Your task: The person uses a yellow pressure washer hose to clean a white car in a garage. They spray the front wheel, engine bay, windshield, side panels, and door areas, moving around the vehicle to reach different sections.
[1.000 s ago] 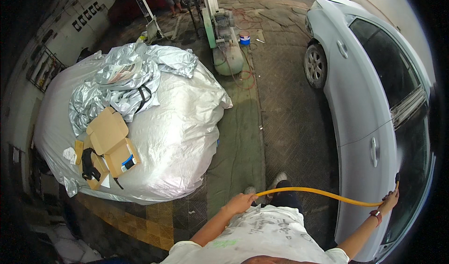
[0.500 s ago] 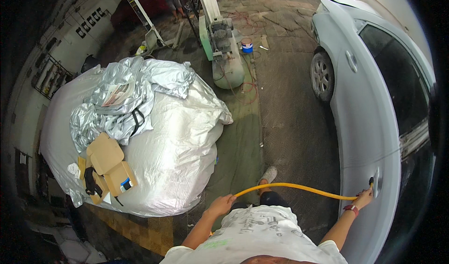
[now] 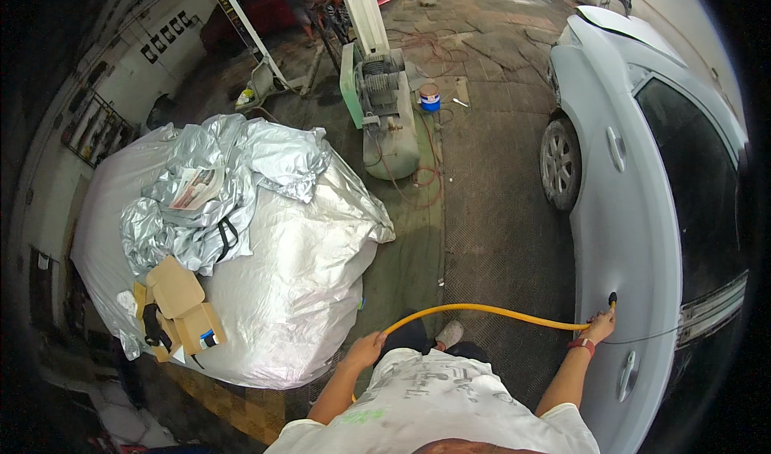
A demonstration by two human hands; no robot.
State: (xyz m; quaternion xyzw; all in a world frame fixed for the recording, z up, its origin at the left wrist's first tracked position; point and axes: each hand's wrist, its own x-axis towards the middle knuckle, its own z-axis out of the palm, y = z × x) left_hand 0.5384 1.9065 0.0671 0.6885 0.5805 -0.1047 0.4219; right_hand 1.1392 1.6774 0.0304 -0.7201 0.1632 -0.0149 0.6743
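Note:
My right hand (image 3: 600, 325), with a red-banded watch on its wrist, is closed round the end of a yellow hose (image 3: 490, 309). From that grip a small black-tipped nozzle (image 3: 613, 298) points at the side of a pale grey car (image 3: 614, 237); I cannot tell whether it touches the panel. A door handle (image 3: 629, 376) lies nearer me than this hand. My left hand (image 3: 368, 348) is closed on the same hose farther along. Between my hands the hose arcs across in front of me, and past the left hand it drops beside my shirt.
A vehicle under a silver cover (image 3: 297, 293) stands at left, bearing an open cardboard box (image 3: 181, 293) and crumpled silver fabric (image 3: 217, 205). Ahead are an air compressor (image 3: 389, 149), a blue tin (image 3: 430, 97) and red hoses on the floor. Another person (image 3: 295, 0) stands far back.
My right hand has moved forward along the car, from beside the door handle to the panel beyond it. The hose came along, still in both hands. The whole view has shifted.

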